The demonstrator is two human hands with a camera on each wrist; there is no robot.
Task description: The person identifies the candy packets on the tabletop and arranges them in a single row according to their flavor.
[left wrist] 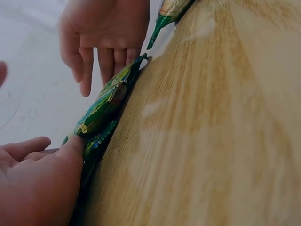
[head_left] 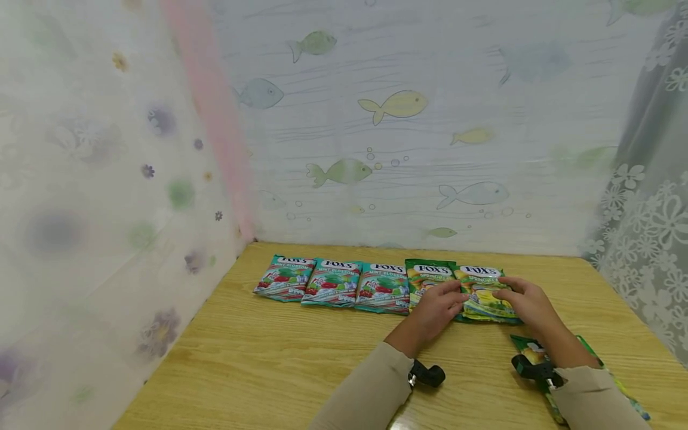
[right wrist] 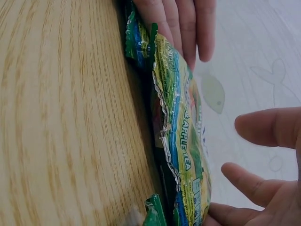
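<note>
A yellow-and-green Fox's candy bag [head_left: 485,295] lies at the right end of a row on the table. My left hand [head_left: 438,307] touches its left side with extended fingers, lying partly over a green Fox's bag [head_left: 430,272] beside it. At the right side, the fingers of my right hand [head_left: 529,301] touch the bag, thumb and fingers spread apart. In the right wrist view the bag [right wrist: 181,136] shows "apple tea" lettering along its lower side. Both hands flank the bag [left wrist: 106,101] in the left wrist view.
Three teal Mint Blossom bags [head_left: 330,283] continue the row leftward. Under my right forearm lie more green candy bags [head_left: 618,382], partly hidden. The wooden table [head_left: 258,364] meets a fish-print curtain [head_left: 398,143] at the back and a flowered one [head_left: 107,209] on the left.
</note>
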